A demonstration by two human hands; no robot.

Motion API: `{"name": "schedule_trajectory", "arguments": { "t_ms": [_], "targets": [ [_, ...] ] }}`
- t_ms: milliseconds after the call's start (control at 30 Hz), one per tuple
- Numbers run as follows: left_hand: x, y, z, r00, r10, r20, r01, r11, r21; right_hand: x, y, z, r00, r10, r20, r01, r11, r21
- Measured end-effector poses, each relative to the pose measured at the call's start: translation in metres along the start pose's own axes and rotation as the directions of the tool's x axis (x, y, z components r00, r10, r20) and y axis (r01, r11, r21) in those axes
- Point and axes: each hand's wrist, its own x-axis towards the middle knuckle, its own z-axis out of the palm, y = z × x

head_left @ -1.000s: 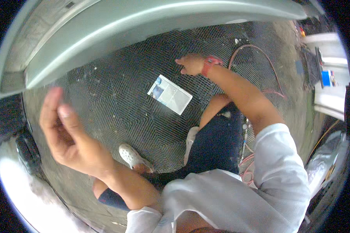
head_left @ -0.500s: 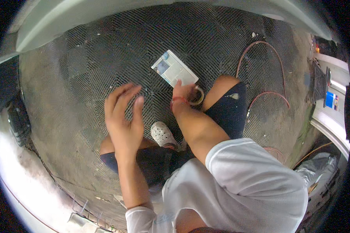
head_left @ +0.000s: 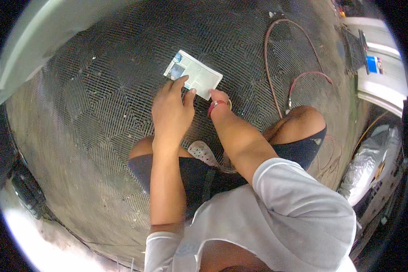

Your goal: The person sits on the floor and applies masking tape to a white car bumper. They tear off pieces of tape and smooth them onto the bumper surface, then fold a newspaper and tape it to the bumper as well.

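A folded sheet of newspaper (head_left: 199, 72) lies flat on a dark ribbed floor mat (head_left: 122, 68), set at a slant ahead of you, its printed pictures toward the left end. Your left hand (head_left: 171, 111) reaches to its near edge, forefinger overlapping the paper and thumb set well apart, with nothing visible in the wide gap between them; whether the fingertips touch the sheet, you cannot tell from this angle. Your right hand (head_left: 220, 96) is at the near right corner, a fingertip meeting the paper's outline; its remaining fingers are hidden, so their spread and grip cannot be told. Just beside it, to the right of your red wristband (head_left: 216, 104), shows a pale curved edge (head_left: 230, 104), perhaps part of a roll, mostly covered.

Thin paper like this would likely crease or skid under a hard push, so light, flat fingertips at opposite ends should serve you best. Keeping the left thumb near the edge looks sensible, as does keeping the right wrist low, so that the near corner stays in your sight.

Nearer you, a pale perforated shoe (head_left: 203, 153) rests between your bent knees. Off to the right, a reddish hose (head_left: 266, 54) loops across the floor; at far left curves a pale panel (head_left: 54, 41).
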Motion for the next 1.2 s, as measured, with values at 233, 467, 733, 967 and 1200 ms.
{"name": "schedule_trajectory", "arguments": {
  "t_ms": [233,467,733,967,1200],
  "targets": [
    [0.040,0.003,0.072,0.972,0.123,0.202,-0.153,0.979,0.138,-0.030,-0.064,-0.069,0.919,-0.361,0.158,0.344,0.931,0.125],
    [0.084,0.036,0.142,0.839,0.527,0.135,-0.492,0.841,-0.224,-0.110,-0.176,-0.164,0.783,-0.574,0.240,0.507,0.812,0.288],
    [0.104,0.087,0.098,0.917,-0.089,0.388,0.375,0.520,-0.768,-0.169,-0.250,-0.239,0.430,-0.893,0.131,0.892,0.398,-0.212],
    [0.100,0.092,0.102,0.932,-0.147,0.333,0.356,0.189,-0.915,-0.128,-0.209,-0.211,0.588,-0.703,0.400,0.797,0.589,-0.135],
    [0.090,0.099,0.084,0.921,0.121,0.369,0.336,0.228,-0.914,-0.132,-0.243,-0.229,0.608,-0.720,0.335,0.730,0.673,0.120]
  ]
}}
